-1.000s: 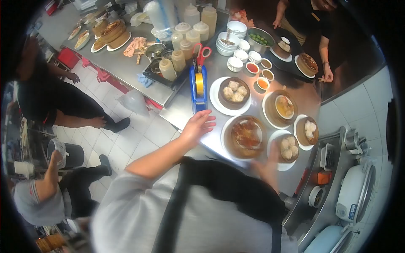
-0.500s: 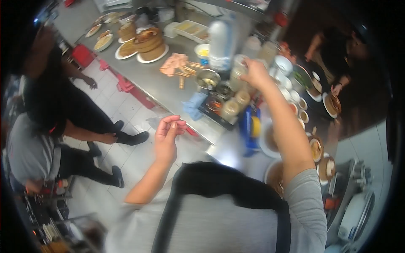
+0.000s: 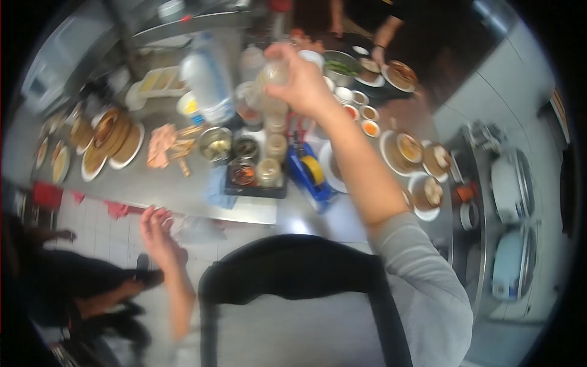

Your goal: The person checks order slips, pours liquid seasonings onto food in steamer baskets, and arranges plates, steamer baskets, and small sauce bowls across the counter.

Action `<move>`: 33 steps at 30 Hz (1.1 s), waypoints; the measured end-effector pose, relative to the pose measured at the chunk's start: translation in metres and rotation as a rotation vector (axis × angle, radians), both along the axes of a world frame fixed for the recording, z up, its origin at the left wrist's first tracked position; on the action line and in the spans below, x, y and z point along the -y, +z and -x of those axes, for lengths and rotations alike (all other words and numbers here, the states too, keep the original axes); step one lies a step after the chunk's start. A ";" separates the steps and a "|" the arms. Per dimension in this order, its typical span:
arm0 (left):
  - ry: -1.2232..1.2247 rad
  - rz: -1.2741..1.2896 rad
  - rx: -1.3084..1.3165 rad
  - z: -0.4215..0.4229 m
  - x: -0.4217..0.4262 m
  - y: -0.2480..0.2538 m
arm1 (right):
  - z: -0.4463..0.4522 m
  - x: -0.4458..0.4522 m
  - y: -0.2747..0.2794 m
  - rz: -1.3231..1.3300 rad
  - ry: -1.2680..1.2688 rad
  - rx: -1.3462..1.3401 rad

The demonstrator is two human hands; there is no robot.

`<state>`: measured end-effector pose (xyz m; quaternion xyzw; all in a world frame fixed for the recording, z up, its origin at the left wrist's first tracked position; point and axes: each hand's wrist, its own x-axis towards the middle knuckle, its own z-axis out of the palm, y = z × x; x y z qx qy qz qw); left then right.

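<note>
My right hand [image 3: 299, 82] reaches over the counter, fingers and thumb closed around the top of a clear bottle [image 3: 275, 72]; motion blurs it, and its contents cannot be made out. Below it stand pale-lidded jars [image 3: 269, 171] and a dark tray [image 3: 257, 189] with a jar of something red [image 3: 243, 173]. A blue tape dispenser [image 3: 310, 177] with a yellow roll sits just right of the tray. My left hand [image 3: 160, 235] hangs in front of the counter edge, fingers loosely bent and apart, with nothing visible in them. Close by it is a clear plastic bag [image 3: 199, 230].
At left are bamboo steamers [image 3: 116, 137] on plates. A large plastic bottle [image 3: 206, 79], a metal bowl [image 3: 215, 144] and clothespins [image 3: 183, 147] crowd the middle. Sauce cups [image 3: 370, 128] and more steamers [image 3: 406, 150] stand right. Another person's hand [image 3: 379, 55] is across the counter.
The view has swung round to the right. My right hand has raised the clear bottle among the jars. My left hand stays in front of the counter, fingers a little more spread.
</note>
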<state>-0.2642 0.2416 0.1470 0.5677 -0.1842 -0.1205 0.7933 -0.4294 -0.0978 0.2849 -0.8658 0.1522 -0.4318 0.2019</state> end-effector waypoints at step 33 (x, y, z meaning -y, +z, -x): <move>-0.036 -0.015 -0.076 0.104 0.022 -0.001 | 0.263 0.066 -0.106 0.221 -0.509 -1.036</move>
